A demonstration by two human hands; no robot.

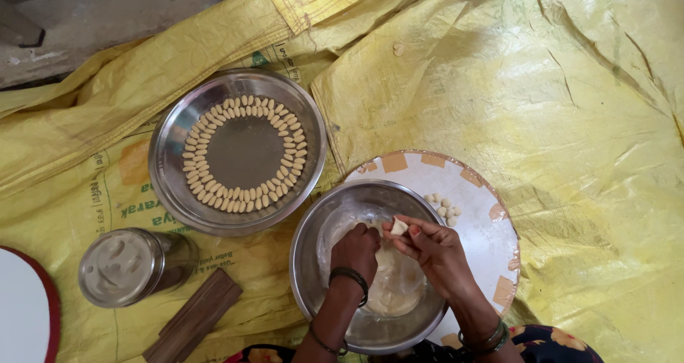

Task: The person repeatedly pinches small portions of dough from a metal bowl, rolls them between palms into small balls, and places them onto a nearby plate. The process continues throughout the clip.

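Both forearms come up from the bottom edge and meet over a steel bowl [313, 263]. The left hand [355, 252] is curled knuckles-up, its fingertips pressed down into the pale dough [392, 281] inside the bowl, gripping it. The right hand [434, 252] angles in from the right, thumb and forefinger pinched on a small dough piece [399, 227] held just above the bowl's rim, beside the left hand's fingers.

The left fingertips are buried in the dough, so their exact grip is hard to make out, and both elbows are cut off by the frame. Most of the dough is hidden under the hands. At the left edge a white disc with a red rim [25, 313] shows only in part.

The bowl sits on a round white board [484, 227] that carries a small cluster of dough pellets [443, 206] — just beside the bowl. Up to the left, a steel plate [171, 156] holds shaped pieces [242, 155] laid in a double ring around a bare centre. A lidded steel tin [132, 265] and a dark wooden block [194, 317] lie nearby on the yellow sheet [570, 121].
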